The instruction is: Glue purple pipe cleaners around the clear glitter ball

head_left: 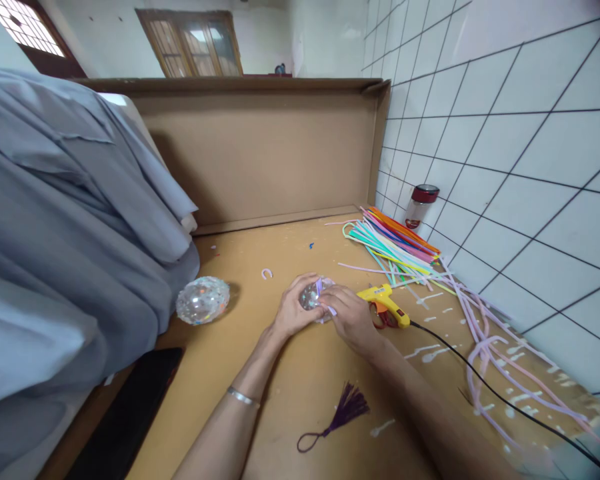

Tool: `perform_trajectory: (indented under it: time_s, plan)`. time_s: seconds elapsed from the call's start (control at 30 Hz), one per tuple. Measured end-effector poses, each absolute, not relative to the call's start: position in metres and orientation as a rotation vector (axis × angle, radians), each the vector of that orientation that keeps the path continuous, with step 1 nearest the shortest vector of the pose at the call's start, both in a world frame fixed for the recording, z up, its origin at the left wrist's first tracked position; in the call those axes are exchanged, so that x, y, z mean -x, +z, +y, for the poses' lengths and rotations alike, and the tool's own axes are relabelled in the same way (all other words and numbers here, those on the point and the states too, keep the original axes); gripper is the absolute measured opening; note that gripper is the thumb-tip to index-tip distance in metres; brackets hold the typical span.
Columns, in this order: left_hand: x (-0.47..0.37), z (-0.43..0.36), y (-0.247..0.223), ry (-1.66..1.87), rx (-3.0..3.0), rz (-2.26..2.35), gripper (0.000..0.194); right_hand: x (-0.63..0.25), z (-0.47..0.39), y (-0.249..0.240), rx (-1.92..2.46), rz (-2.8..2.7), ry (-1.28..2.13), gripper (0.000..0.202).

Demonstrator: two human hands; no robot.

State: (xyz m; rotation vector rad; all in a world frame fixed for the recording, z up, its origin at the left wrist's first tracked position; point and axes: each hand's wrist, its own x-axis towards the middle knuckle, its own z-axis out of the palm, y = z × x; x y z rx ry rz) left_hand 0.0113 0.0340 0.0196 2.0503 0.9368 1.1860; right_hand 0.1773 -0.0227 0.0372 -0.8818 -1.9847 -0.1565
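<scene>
My left hand [297, 305] is wrapped round the left side of a clear plastic ball [310, 295], steadying it on the table. My right hand [349, 313] pinches a lilac pipe cleaner [319, 285] against the ball's surface, its fingertips close together. Part of the ball is hidden behind the fingers. Just right of my right hand lies a yellow hot glue gun [393, 307]. Nearer to me, between my forearms, rests a dark purple tassel [347, 407] with a loop. Off to the left sits a second clear ball [203, 300] with bits of colour on it.
Bundled coloured pipe cleaners [395, 243] lie at the back right, with loose lilac ones [473, 320] along the tiled wall. A red-lidded jar [422, 205] stands there. The glue gun's black cord [485, 379] runs to the lower right. Grey cloth [80, 233] drapes at left.
</scene>
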Motion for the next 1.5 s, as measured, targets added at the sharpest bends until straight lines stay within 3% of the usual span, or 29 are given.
perform_trajectory:
  time_s: [0.97,1.07,1.23,1.5]
  plan:
    - [-0.008,0.031,0.019,1.165,-2.255,0.858,0.054,-0.176,-0.025,0.039,0.877,-1.938,-0.275,0.029]
    - [-0.006,0.033,0.019,1.093,-2.279,0.837,0.063,-0.176,-0.025,0.038,0.889,-1.949,-0.279,0.027]
    - [-0.004,0.036,0.015,1.026,-2.359,0.790,0.103,-0.178,-0.023,0.035,0.888,-1.957,-0.267,0.024]
    - [-0.007,0.036,0.011,1.073,-2.426,0.811,0.094,-0.178,-0.024,0.038,0.880,-1.960,-0.254,0.027]
